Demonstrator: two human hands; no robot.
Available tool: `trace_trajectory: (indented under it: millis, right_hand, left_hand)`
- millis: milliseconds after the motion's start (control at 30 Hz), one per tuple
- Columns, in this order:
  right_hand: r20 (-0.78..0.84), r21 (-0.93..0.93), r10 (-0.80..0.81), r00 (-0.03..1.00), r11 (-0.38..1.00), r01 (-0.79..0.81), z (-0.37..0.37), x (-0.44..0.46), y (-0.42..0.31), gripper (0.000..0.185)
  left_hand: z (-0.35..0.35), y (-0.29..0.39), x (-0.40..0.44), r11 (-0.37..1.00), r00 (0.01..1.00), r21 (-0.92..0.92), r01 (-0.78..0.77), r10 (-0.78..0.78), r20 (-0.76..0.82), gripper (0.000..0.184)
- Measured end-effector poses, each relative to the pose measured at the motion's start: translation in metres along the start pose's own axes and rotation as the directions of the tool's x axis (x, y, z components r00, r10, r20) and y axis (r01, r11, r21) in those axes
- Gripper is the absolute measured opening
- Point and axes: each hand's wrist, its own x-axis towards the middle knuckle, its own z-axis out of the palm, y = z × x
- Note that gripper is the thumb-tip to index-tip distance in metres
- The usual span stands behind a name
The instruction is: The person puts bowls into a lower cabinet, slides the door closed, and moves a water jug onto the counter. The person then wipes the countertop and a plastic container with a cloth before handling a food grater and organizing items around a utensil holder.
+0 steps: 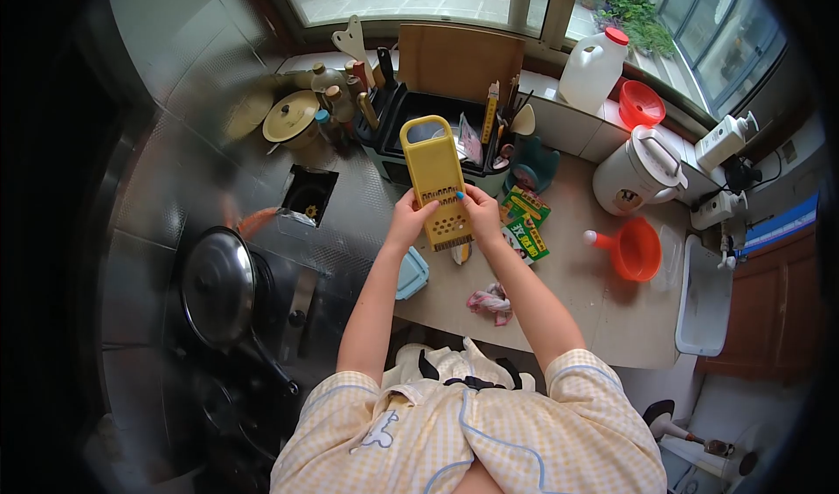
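A yellow hand grater [448, 205] is held up over the counter, its looped handle pointing away from me and its lower end towards me. My left hand [408, 219] grips its left edge. On the right edge, my right hand [481, 215] holds it too, with the thumb lying on the face near the toothed rows. Below and to the left lies a light blue lidded box [412, 274], partly hidden by my left forearm. Green and yellow packets [526, 232] lie to the right of my right hand. A crumpled pink and white bag [491, 303] rests near the counter's front edge.
A lidded pan [218, 286] sits on the stove at left, its handle pointing towards me. Behind the grater stands a dark utensil rack [406, 109]. A red ladle [635, 249], a white pitcher [638, 175] and a white basin [704, 297] are at right.
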Motion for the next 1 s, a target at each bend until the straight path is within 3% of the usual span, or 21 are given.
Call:
trace_trajectory:
  millis: [67, 100, 167, 200, 267, 333, 400, 567, 600, 667, 733, 767, 800, 833, 900, 933, 1000]
  right_hand:
    - [-0.005, -0.038, 0.001, 1.000, 0.999, -0.001, 0.006, 0.013, -0.006, 0.022]
    - [-0.043, -0.209, -0.094, 0.995, 0.974, 0.083, 0.008, 0.020, -0.006, 0.021]
    - [-0.088, -0.464, -0.232, 0.969, 0.870, 0.166, 0.015, 0.035, -0.017, 0.021]
    - [-0.089, -0.466, -0.241, 0.967, 0.868, 0.173, 0.018, 0.046, -0.018, 0.021]
    - [-0.073, -0.398, -0.196, 0.978, 0.905, 0.152, 0.020, 0.072, -0.013, 0.022]
    - [-0.087, -0.367, -0.184, 0.979, 0.919, 0.141, 0.027, 0.093, -0.020, 0.022]
    - [-0.071, -0.517, -0.261, 0.963, 0.835, 0.188, 0.034, 0.109, -0.032, 0.021]
    - [-0.061, -0.305, 0.016, 0.998, 0.952, -0.033, 0.043, 0.153, -0.048, 0.038]
    - [-0.069, -0.306, 0.012, 0.998, 0.951, -0.033, 0.046, 0.158, -0.048, 0.038]
    - [-0.115, -0.117, 0.125, 0.985, 0.983, -0.139, 0.051, 0.168, -0.048, 0.042]
    - [-0.092, -0.021, 0.237, 0.967, 0.971, -0.240, 0.049, 0.176, -0.047, 0.053]
    - [-0.147, 0.076, 0.247, 0.958, 0.968, -0.238, 0.050, 0.179, -0.044, 0.054]
    - [-0.201, 0.172, 0.263, 0.944, 0.958, -0.231, 0.051, 0.180, -0.043, 0.055]
    - [-0.144, 0.302, 0.258, 0.955, 0.931, -0.206, 0.048, 0.180, -0.044, 0.060]
    - [-0.056, 0.534, 0.218, 0.974, 0.831, -0.155, 0.042, 0.181, -0.044, 0.039]
    - [0.020, 0.602, 0.172, 0.985, 0.784, -0.149, 0.037, 0.184, -0.044, 0.031]
    - [-0.014, 0.594, 0.160, 0.987, 0.795, -0.121, 0.039, 0.187, -0.041, 0.026]
  left_hand:
    - [-0.008, 0.018, 0.008, 0.983, 0.993, 0.135, 0.121, -0.121, -0.015, 0.028]
    - [-0.016, 0.014, 0.019, 0.984, 0.993, 0.136, 0.118, -0.117, -0.014, 0.028]
    - [-0.033, 0.001, 0.050, 0.953, 0.996, 0.289, -0.090, 0.088, 0.021, 0.026]
    - [-0.035, 0.011, 0.060, 0.953, 0.995, 0.288, -0.099, 0.095, 0.026, 0.026]
    - [-0.035, 0.037, 0.075, 0.835, 0.974, 0.516, -0.190, 0.226, -0.008, 0.025]
    - [-0.037, 0.048, 0.097, 0.813, 0.936, 0.499, -0.299, 0.352, -0.013, 0.024]
    - [-0.038, 0.056, 0.118, 0.810, 0.920, 0.495, -0.314, 0.388, -0.052, 0.027]
    - [-0.032, 0.073, 0.172, 0.728, 0.881, 0.581, -0.365, 0.471, -0.036, 0.029]
    - [-0.029, 0.076, 0.182, 0.685, 0.859, 0.608, -0.401, 0.512, -0.010, 0.028]
    - [-0.023, 0.079, 0.198, 0.646, 0.855, 0.637, -0.421, 0.518, 0.041, 0.026]
    - [-0.016, 0.080, 0.206, 0.444, 0.790, 0.737, -0.510, 0.581, 0.197, 0.024]
    - [-0.013, 0.079, 0.206, 0.277, 0.733, 0.798, -0.535, 0.622, 0.276, 0.023]
    - [-0.013, 0.074, 0.209, 0.284, 0.735, 0.792, -0.541, 0.617, 0.281, 0.023]
    - [-0.014, 0.068, 0.213, 0.133, 0.643, 0.795, -0.591, 0.673, 0.365, 0.023]
    - [-0.015, 0.056, 0.216, -0.111, 0.445, 0.765, -0.635, 0.757, 0.479, 0.025]
    - [-0.016, 0.050, 0.215, -0.141, 0.413, 0.742, -0.655, 0.756, 0.508, 0.027]
    - [-0.018, 0.039, 0.217, -0.208, 0.285, 0.658, -0.724, 0.778, 0.560, 0.029]
